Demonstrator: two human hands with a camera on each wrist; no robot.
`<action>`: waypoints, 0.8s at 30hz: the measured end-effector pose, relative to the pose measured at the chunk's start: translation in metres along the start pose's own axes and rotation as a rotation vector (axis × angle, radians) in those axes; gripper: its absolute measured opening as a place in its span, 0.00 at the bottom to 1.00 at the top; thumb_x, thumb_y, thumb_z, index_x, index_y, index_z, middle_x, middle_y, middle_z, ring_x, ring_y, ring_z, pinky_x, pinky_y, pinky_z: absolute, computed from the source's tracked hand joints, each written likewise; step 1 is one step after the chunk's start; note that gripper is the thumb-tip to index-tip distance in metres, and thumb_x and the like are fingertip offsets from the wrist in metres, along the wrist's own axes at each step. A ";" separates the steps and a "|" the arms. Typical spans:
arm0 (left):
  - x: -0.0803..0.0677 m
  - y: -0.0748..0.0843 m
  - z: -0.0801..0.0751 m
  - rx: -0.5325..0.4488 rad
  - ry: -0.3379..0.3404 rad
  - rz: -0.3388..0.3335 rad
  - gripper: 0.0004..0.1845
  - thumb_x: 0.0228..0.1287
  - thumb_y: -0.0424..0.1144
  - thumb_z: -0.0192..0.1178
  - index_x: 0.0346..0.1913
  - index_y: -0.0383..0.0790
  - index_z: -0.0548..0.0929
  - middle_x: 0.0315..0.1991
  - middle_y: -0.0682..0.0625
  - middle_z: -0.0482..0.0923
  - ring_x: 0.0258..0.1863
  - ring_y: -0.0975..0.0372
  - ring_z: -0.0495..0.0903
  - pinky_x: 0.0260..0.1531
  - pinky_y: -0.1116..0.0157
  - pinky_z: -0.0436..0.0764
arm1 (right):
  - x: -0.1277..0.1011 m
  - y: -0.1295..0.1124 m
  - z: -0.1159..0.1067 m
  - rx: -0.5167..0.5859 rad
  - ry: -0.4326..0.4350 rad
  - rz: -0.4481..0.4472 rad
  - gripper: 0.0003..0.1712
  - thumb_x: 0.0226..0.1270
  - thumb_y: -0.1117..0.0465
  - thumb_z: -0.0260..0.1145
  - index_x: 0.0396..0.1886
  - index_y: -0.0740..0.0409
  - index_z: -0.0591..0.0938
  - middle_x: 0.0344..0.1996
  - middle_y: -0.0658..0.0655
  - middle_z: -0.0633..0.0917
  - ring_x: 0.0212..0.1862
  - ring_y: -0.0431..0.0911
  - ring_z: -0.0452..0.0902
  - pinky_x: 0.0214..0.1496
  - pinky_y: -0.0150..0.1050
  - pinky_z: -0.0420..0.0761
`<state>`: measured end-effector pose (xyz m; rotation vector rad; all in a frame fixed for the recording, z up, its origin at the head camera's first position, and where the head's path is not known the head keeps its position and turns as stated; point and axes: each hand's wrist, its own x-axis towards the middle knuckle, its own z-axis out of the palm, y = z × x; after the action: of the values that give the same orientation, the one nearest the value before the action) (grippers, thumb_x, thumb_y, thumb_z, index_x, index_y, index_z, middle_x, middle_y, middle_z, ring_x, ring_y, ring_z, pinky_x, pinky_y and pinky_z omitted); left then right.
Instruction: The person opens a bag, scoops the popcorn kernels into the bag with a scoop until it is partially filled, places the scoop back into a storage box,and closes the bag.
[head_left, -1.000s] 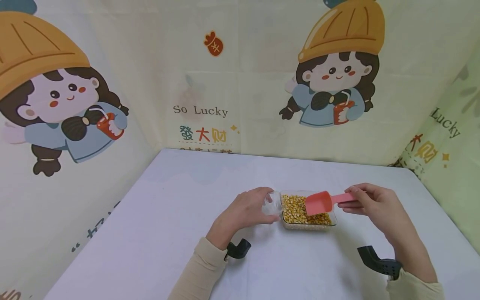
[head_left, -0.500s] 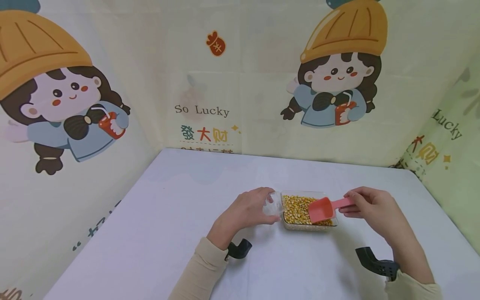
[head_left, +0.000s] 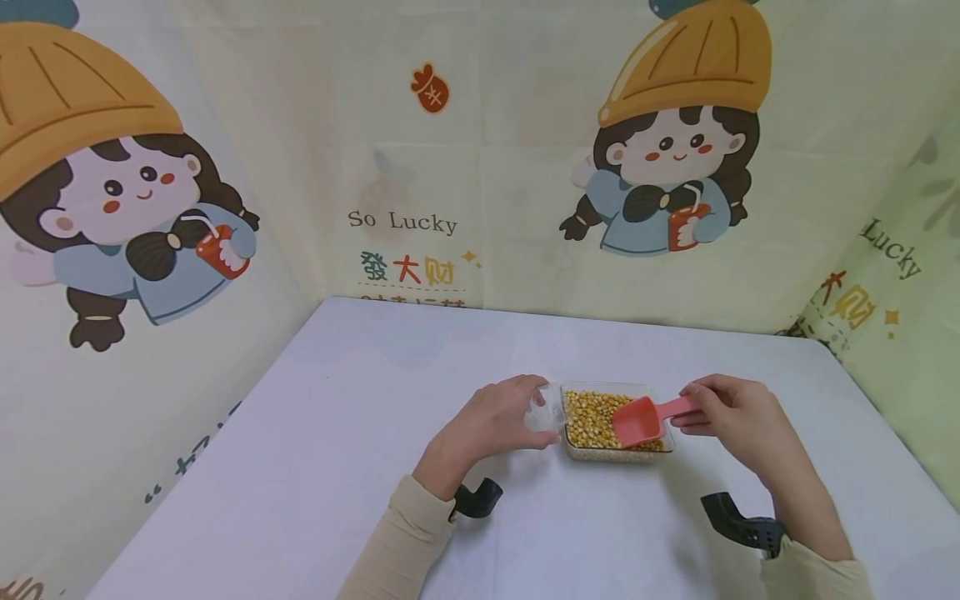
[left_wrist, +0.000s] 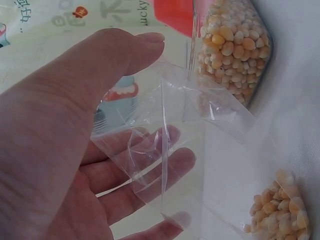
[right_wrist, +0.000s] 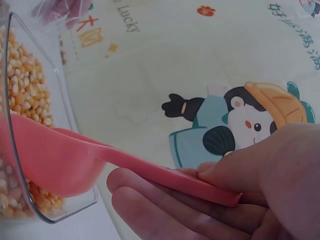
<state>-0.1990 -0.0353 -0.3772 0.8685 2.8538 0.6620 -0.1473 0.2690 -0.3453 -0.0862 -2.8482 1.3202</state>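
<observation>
right hand (right_wrist: 240, 200) pinches pink plastic scoop (right_wrist: 75, 160) handle | scoop bowl inside clear plastic tray (right_wrist: 55, 80) | yellow corn kernels (right_wrist: 25, 95) in tray

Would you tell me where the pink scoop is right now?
In the head view, the pink scoop dips into the clear tray of corn kernels at table centre, its handle pinched by the right hand.

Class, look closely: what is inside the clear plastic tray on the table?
The clear plastic tray holds dried corn kernels. The pink scoop, held by the right hand, dips into them. Kernels under the scoop and the tray's bottom are covered.
</observation>
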 end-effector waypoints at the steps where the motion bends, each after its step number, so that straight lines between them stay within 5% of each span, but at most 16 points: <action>1: 0.000 0.000 0.000 0.001 0.001 0.000 0.36 0.55 0.59 0.69 0.63 0.45 0.74 0.46 0.60 0.80 0.41 0.67 0.77 0.43 0.67 0.78 | 0.001 0.001 0.000 0.000 0.000 0.003 0.22 0.79 0.58 0.53 0.56 0.76 0.75 0.39 0.68 0.87 0.34 0.48 0.89 0.36 0.36 0.86; 24: 0.000 0.000 0.001 0.017 -0.008 -0.019 0.38 0.56 0.59 0.69 0.65 0.45 0.72 0.47 0.59 0.80 0.43 0.67 0.78 0.46 0.65 0.79 | 0.014 0.018 0.003 0.160 -0.111 0.046 0.25 0.80 0.57 0.50 0.59 0.77 0.71 0.40 0.65 0.87 0.39 0.49 0.89 0.44 0.41 0.86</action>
<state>-0.1988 -0.0345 -0.3782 0.8437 2.8607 0.6318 -0.1603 0.2789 -0.3614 -0.0811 -2.8317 1.6049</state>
